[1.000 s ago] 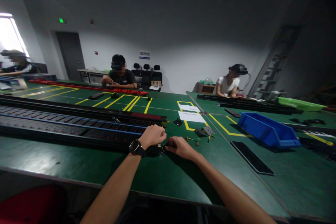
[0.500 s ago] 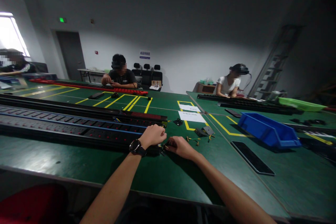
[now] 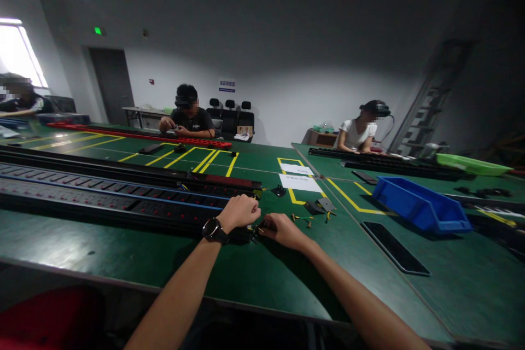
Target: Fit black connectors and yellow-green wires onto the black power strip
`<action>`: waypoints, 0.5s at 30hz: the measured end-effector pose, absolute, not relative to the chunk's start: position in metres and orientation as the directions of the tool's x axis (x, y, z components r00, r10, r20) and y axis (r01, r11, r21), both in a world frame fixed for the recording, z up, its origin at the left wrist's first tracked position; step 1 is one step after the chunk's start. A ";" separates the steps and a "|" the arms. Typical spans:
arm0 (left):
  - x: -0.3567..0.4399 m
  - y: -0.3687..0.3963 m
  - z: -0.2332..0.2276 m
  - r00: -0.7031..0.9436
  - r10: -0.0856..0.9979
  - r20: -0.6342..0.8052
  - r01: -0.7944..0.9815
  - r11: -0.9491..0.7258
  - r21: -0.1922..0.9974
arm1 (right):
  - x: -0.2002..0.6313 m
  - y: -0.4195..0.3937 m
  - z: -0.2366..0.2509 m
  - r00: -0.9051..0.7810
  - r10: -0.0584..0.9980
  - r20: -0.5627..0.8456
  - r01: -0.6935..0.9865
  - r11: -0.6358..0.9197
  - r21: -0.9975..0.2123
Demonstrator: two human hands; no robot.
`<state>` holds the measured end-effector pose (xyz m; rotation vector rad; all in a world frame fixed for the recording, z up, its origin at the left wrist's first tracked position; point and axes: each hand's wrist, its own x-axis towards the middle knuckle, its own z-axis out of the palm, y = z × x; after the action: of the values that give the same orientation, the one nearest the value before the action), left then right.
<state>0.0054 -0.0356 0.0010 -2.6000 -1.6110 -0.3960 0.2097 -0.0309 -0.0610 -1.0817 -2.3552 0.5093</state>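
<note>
A long black strip [image 3: 164, 210] with rows of small red dots lies on the green table, its right end beneath my left hand [image 3: 241, 211]. That hand is closed, fingers curled down over the strip's end, so what they grip is hidden. Just to its right, my right hand [image 3: 284, 229] is closed, with thumb and fingers pinched at a small dark part [image 3: 255, 232] by the strip's end. I cannot make out what the pinch holds. Green-yellow wires [image 3: 302, 219] with brass-coloured ends lie right of my right hand, near a grey metal plate [image 3: 327, 205].
Behind the strip runs another long black rail [image 3: 123, 172]. A small black bracket [image 3: 279, 191] and white papers [image 3: 301, 182] lie ahead. To the right are a blue bin [image 3: 420, 205] and a dark flat tablet-like device [image 3: 396, 248]. Co-workers sit across the table.
Both my hands stay at the strip's end with almost no visible movement. The view has shifted very slightly.
</note>
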 end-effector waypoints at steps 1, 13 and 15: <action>0.005 -0.035 0.001 0.423 0.871 0.249 0.886 -0.455 0.087 | 0.210 -0.031 -0.061 -0.564 0.777 0.281 0.589 0.616 -0.522; 0.005 -0.035 -0.001 0.433 0.861 0.267 0.877 -0.471 0.095 | 0.211 -0.030 -0.065 -0.571 0.760 0.311 0.572 0.640 -0.513; 0.005 -0.034 -0.002 0.435 0.859 0.269 0.876 -0.473 0.096 | 0.211 -0.029 -0.066 -0.569 0.757 0.321 0.570 0.644 -0.510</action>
<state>0.0046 -0.0339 -0.0018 -2.6116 -1.5806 -0.4362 0.2107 -0.0292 -0.0657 -1.0339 -2.3463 0.4811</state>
